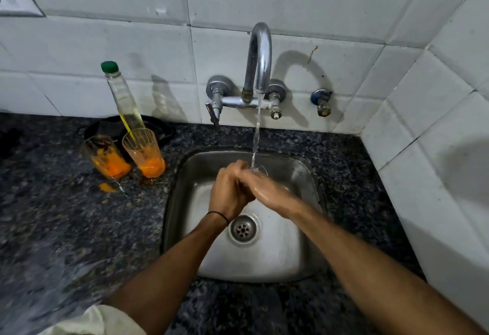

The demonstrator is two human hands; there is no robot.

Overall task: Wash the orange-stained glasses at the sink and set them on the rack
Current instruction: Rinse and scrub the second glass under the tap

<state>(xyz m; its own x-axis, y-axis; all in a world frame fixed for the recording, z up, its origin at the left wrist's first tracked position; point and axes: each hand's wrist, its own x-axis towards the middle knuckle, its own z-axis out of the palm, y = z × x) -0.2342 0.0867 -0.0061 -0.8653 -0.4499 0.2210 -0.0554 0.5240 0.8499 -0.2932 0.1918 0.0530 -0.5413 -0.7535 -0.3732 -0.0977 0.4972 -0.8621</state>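
Two orange-stained glasses stand on the dark counter left of the sink: one (107, 157) further left, the other (145, 152) beside it, each with orange residue at the bottom. Over the steel sink (304, 176) my left hand (229, 192) and my right hand (270, 192) are pressed together under the running water (256, 136). Between them they grip a clear glass (260, 169), of which only a bit of rim shows. My left fingers curl over the right hand's fingers.
The tap (258, 65) runs from the tiled wall. A bottle (124, 96) with a green cap stands behind the glasses, in front of a dark pan (105, 128). An orange spill (107, 187) lies on the counter. The drain (243, 229) sits below my hands. No rack is in view.
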